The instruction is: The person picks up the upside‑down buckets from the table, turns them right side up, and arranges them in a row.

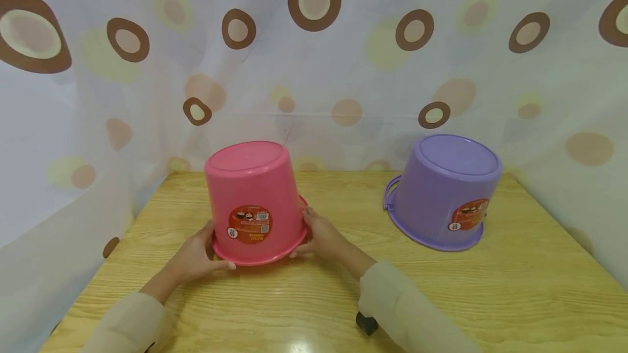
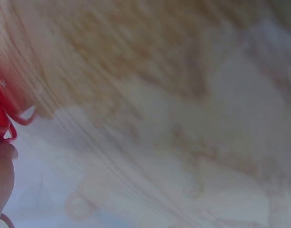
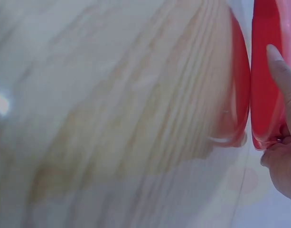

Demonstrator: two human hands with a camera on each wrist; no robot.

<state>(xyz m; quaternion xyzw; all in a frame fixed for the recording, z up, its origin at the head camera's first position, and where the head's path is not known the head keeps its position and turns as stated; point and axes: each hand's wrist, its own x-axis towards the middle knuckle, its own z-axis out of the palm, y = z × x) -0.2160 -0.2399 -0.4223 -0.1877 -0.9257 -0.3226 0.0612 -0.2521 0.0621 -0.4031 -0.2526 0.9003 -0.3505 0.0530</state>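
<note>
A pink bucket (image 1: 252, 189) is upside down on the left half of the table, its base up and slightly tilted, a red round label on its side. My left hand (image 1: 195, 255) grips its lower left rim, thumb along the front. At the lower right rim my right hand (image 1: 321, 236) holds on, thumb near the front edge. In the right wrist view the thumb presses the bucket's red inner wall (image 3: 266, 90), and fingers curl around the rim. The left wrist view catches only part of that hand (image 2: 3, 175) beside the bucket (image 2: 3, 107).
A purple bucket (image 1: 441, 195) stands upside down at the right rear, its handle hanging on its left side. The wooden table (image 1: 314, 298) reaches back to a curtain (image 1: 343, 80) with brown ring patterns. A small black object (image 1: 366, 323) shows beside the right sleeve.
</note>
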